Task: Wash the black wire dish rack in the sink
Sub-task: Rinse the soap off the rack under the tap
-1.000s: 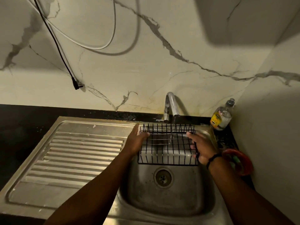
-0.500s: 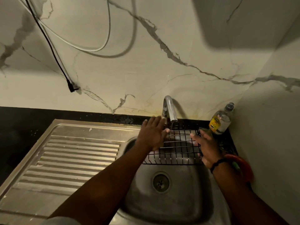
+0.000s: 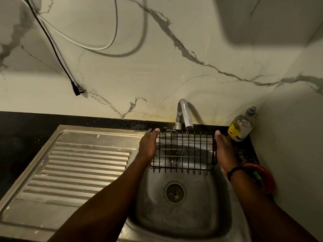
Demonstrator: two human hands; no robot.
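The black wire dish rack hangs level over the back of the steel sink bowl, right under the tap spout. A thin stream of water seems to fall from the spout through the rack. My left hand lies against the rack's left side with its fingers straight and pointing toward the wall. My right hand presses flat against the rack's right side, so the rack sits between both palms. Both thumbs are hidden.
A ribbed steel drainboard stretches left of the bowl. A clear soap bottle with a yellow label stands in the back right corner. A red ring-shaped object lies by my right wrist. Cables with a black plug hang on the marble wall.
My left hand has left the tap base and come back to the rack's left side. The rack now lies level under the spout, and a thin stream of water shows.
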